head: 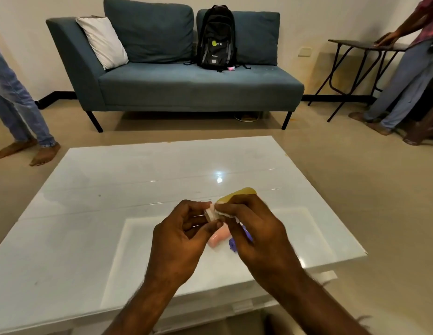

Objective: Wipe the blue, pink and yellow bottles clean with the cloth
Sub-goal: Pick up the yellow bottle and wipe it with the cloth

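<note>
Two bare hands meet above a glossy white table (pixel 90 213), seen from the wearer's head looking down. The left hand (pixel 179 240) is curled, its thumb and fingertips pinching the white cap end of a small bottle. The right hand (pixel 254 235) is closed around the yellow bottle (pixel 237 195), whose rounded, smooth mustard-coloured end sticks out beyond the knuckles, and its fingertips press a small white cloth (pixel 224 213) against the cap. Just under the hands, lying on the table, are the pink bottle (pixel 219 239), soft pastel and cylindrical, and to its right a blue bottle (pixel 233 245) that looks bluish purple, mostly hidden by the right hand. No label on any bottle can be read. They lie on a rectangular white mat or panel (pixel 307 228) on the shiny tabletop, which reflects a ceiling light beyond the hands. Farther beyond stands a teal fabric sofa (pixel 186 85) on thin black legs, with a white pillow (pixel 102 42) and a black backpack (pixel 216 37) bearing a green round logo and small white lettering too tiny to read. To the far left a barefoot person in jeans (pixel 15 105) stands; to the far right another person (pixel 404 81) leans on a dark folding table (pixel 350 44).
</note>
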